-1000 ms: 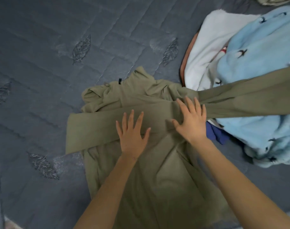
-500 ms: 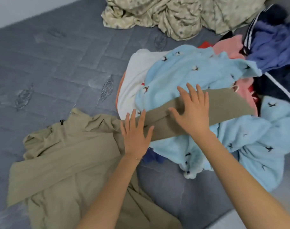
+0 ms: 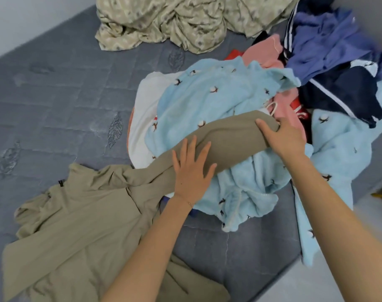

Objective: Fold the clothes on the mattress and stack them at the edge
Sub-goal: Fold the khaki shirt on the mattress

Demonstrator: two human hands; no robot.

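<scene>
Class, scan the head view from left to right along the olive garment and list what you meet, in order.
The olive garment body → left hand, flat on its sleeve → right hand, gripping the sleeve's end → navy striped garment.

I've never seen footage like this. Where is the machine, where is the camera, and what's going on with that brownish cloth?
There is no machine here: a person works with two bare hands, and the single picture comes from a camera worn on the head, looking down. The grey quilted mattress carries an olive-brown garment spread at the lower left, an unfolded heap with a light blue fleece at its front, and a crumpled patterned cloth at the far side. The garment's long sleeve lies stretched across the fleece. The left hand rests flat on the sleeve with fingers spread. The right hand has the grip: thumb on top, it pinches the sleeve's end.
</scene>
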